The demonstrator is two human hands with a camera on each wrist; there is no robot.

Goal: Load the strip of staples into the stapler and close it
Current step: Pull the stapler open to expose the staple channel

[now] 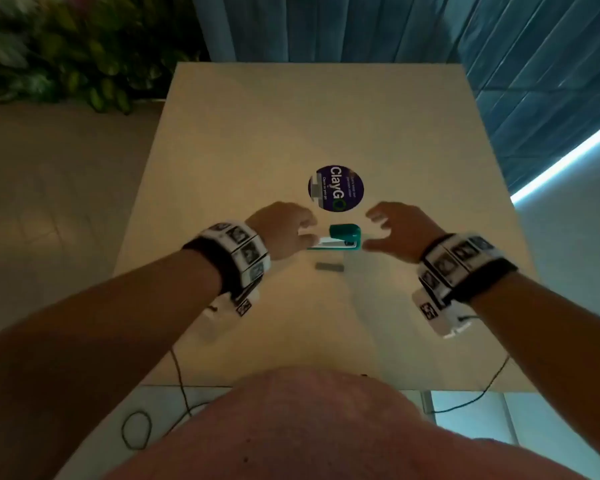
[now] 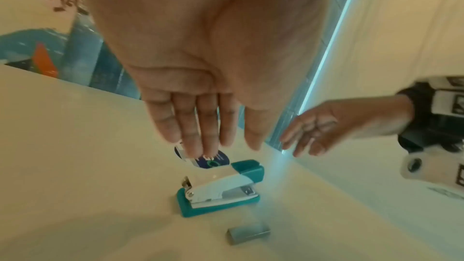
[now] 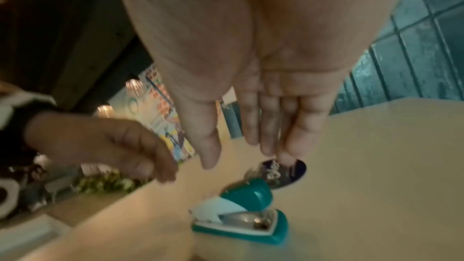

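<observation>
A small teal and white stapler (image 1: 340, 239) (image 2: 220, 188) (image 3: 243, 211) lies on the beige table (image 1: 291, 133), its top lifted a little at the front. A grey strip of staples (image 1: 329, 267) (image 2: 248, 233) lies just in front of it. My left hand (image 1: 291, 230) (image 2: 200, 136) hovers over the stapler's left end with fingers straight, holding nothing. On the other side, my right hand (image 1: 385, 230) (image 3: 251, 146) is spread open and also holds nothing.
A round dark blue sticker (image 1: 336, 188) (image 2: 208, 160) (image 3: 281, 172) lies on the table just behind the stapler. Plants (image 1: 66, 64) stand at the far left, a blue curtain (image 1: 395, 29) hangs behind. Cables (image 1: 181, 382) hang off the near table edge.
</observation>
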